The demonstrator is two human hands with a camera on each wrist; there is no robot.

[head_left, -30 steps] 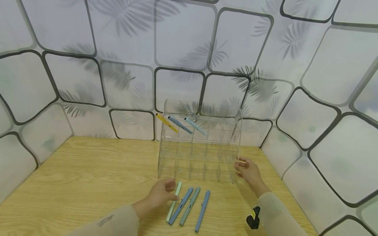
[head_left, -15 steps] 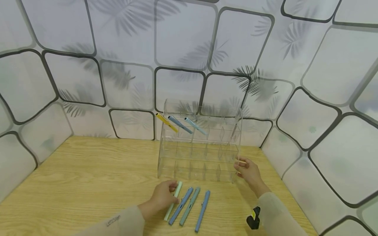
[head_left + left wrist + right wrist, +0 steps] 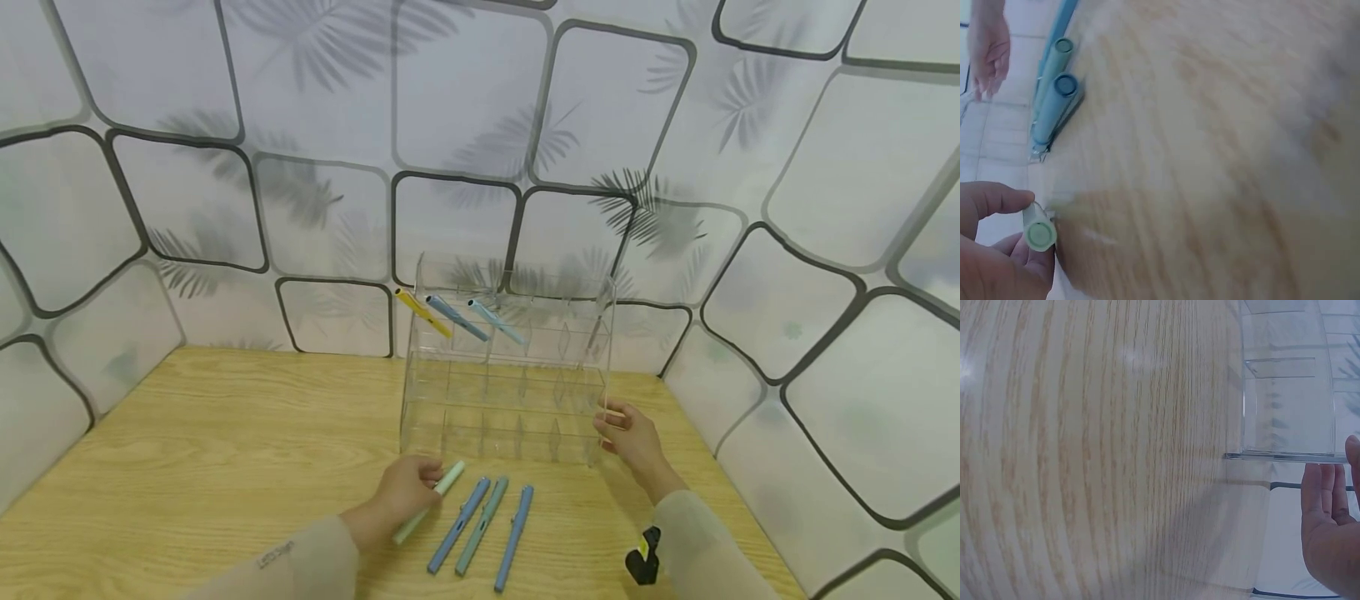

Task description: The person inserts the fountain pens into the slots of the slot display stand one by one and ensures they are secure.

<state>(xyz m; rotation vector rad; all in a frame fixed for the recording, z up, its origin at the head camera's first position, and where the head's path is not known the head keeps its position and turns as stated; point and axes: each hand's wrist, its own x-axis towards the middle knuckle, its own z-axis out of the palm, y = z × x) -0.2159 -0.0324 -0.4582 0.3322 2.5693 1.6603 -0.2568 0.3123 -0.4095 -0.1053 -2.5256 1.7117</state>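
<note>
My left hand (image 3: 405, 493) pinches a pale green pen (image 3: 452, 477) between thumb and fingers, low over the wooden table; in the left wrist view the pen's round end (image 3: 1041, 235) points at the camera. To its right lie a blue pen (image 3: 459, 525), a grey-green pen (image 3: 482, 525) and another blue pen (image 3: 513, 537). My right hand (image 3: 636, 443) holds the right side panel of a clear tiered pen rack (image 3: 501, 433), thumb on one face and fingers on the other. A yellow pen (image 3: 423, 312), a blue pen (image 3: 457, 317) and a light blue pen (image 3: 497, 321) lean in an upper tier.
Rows of dividers split the rack's lower tiers. A small black object (image 3: 642, 557) with a yellow patch is beside the right sleeve. Patterned white curtains (image 3: 465, 92) enclose the wooden table (image 3: 247, 433) at the back and sides.
My left hand has taken hold of the pale green pen and shifted its lower end left, away from the blue pen, tilting it more. The right hand and the rack have stayed put.
</note>
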